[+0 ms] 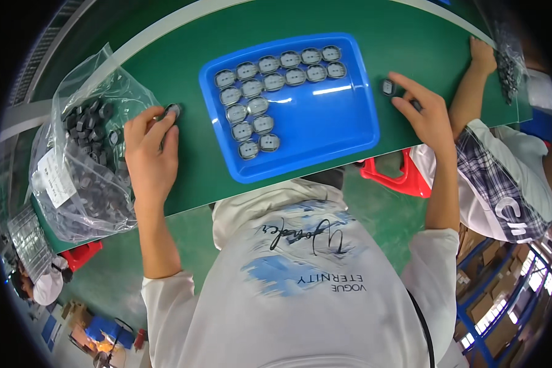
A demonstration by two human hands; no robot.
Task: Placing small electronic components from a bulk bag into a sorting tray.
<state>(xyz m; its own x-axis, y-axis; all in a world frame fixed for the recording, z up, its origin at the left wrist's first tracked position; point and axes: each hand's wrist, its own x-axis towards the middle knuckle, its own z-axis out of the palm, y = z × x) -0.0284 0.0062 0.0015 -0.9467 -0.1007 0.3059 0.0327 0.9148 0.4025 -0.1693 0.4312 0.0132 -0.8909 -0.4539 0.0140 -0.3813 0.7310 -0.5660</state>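
Note:
My left hand [150,150] pinches a small dark rounded part [173,111] between thumb and fingertips, beside the bag on the table. Over the table to the right of the tray, my right hand [424,110] has its index finger and thumb on either side of another dark part [388,87] with a pale face. Whether those tips touch it, I cannot tell. A further dark piece [416,105] shows within the curled fingers of that hand. Between my hands a blue tray [313,132] bears rows of rounded, grey-faced parts [273,81] along its far and left sides.
A clear plastic bag [104,211] full of dark parts stands at the left of the green table [193,184]. At the right, another person's arm [472,92] rests near a second bag of parts [507,73]. Red stools [405,178] stand below the table edge.

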